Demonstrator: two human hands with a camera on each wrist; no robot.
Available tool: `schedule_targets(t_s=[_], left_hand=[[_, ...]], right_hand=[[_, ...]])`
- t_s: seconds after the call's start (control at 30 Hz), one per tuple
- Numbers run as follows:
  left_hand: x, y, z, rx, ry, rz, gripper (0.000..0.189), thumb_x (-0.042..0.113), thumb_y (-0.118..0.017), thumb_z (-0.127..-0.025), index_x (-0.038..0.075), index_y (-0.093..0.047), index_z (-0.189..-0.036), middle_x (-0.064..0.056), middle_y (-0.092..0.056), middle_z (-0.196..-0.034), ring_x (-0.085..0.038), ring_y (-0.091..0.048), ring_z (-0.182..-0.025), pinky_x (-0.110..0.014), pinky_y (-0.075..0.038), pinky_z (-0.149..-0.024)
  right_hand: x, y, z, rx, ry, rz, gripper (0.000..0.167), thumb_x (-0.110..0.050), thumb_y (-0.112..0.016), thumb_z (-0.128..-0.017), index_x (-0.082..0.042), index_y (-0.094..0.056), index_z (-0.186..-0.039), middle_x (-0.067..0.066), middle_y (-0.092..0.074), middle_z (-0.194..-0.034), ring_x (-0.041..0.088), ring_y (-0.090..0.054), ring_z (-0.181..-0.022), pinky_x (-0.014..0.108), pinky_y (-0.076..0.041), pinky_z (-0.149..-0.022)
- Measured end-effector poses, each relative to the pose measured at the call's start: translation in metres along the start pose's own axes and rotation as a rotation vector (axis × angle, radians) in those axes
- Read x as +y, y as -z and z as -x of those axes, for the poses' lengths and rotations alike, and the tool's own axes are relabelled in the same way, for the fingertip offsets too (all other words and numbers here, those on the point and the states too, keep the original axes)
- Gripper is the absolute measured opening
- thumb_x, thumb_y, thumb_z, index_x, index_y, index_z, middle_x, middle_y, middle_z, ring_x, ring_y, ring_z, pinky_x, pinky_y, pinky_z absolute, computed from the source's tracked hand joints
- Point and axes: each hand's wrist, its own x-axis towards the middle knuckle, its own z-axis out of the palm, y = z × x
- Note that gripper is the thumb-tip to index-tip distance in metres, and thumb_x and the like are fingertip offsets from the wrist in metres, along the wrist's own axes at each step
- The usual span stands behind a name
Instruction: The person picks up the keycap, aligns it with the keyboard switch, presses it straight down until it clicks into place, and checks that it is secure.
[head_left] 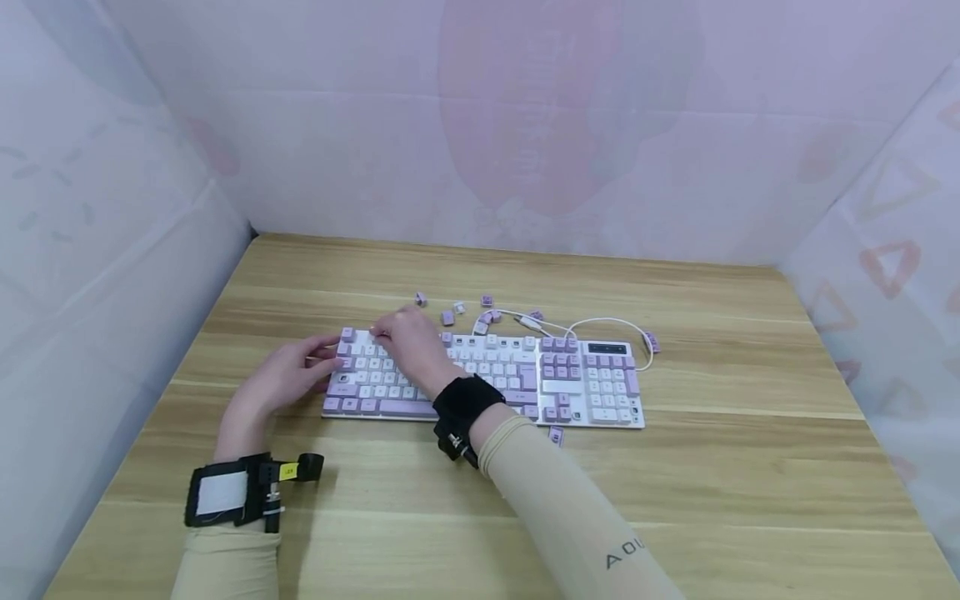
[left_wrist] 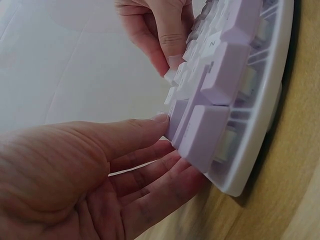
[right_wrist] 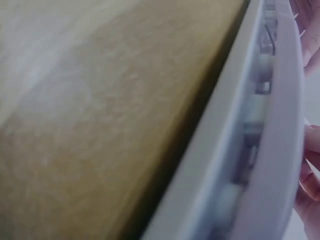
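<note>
A white and lilac keyboard (head_left: 558,387) lies on the wooden table, slightly left of the middle. At its left end, my left hand (head_left: 281,379) grips the edge, the thumb on top by the lilac side keys and the fingers along the side. My right hand (head_left: 415,346) reaches over the upper left keys. In the left wrist view, its thumb and a finger pinch a small white keycap (left_wrist: 170,76) at the top row; whether the cap is seated cannot be told. The right wrist view mainly shows the keyboard's front edge and the long lilac space bar (right_wrist: 277,150).
Several loose keycaps (head_left: 447,317) are scattered behind the keyboard. A lilac keycap (head_left: 556,436) lies in front of it, another keycap (head_left: 652,341) at its back right. The white cable (head_left: 611,319) loops behind, with its USB plug (head_left: 529,323). Printed cloth walls (head_left: 337,150) surround the table.
</note>
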Motion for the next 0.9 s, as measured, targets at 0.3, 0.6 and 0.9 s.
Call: schedule_targets(t_s=[0.3,0.6,0.9], left_hand=[[-0.001,0.001,0.000,-0.003,-0.003,-0.005,0.058,0.033,-0.054,-0.104,0.006,-0.038,-0.153,-0.026,-0.056,-0.136,-0.040,-0.056,-0.123,-0.053,-0.049,-0.101],[0.001,0.001,-0.001,-0.003,-0.004,-0.006,0.058,0.034,-0.053,-0.104,0.007,-0.038,-0.153,-0.025,-0.056,-0.136,-0.040,-0.056,-0.123,-0.055,-0.048,-0.101],[0.001,0.001,0.000,0.000,0.009,0.006,0.058,0.033,-0.053,-0.104,0.007,-0.038,-0.153,-0.025,-0.056,-0.136,-0.039,-0.056,-0.121,-0.054,-0.048,-0.102]], right_hand=[[0.006,0.000,-0.002,-0.023,-0.059,-0.180,0.016,-0.019,-0.068,-0.095,-0.017,-0.077,-0.108,-0.002,-0.077,-0.107,0.009,-0.069,-0.095,0.015,-0.052,-0.082],[0.002,0.004,-0.005,-0.043,-0.134,-0.181,0.017,-0.019,-0.067,-0.096,-0.017,-0.077,-0.110,-0.002,-0.077,-0.107,0.010,-0.071,-0.099,0.020,-0.054,-0.085],[-0.005,0.002,-0.006,-0.029,0.085,0.176,0.016,-0.017,-0.065,-0.097,-0.019,-0.077,-0.107,-0.006,-0.077,-0.108,0.013,-0.065,-0.104,0.024,-0.050,-0.095]])
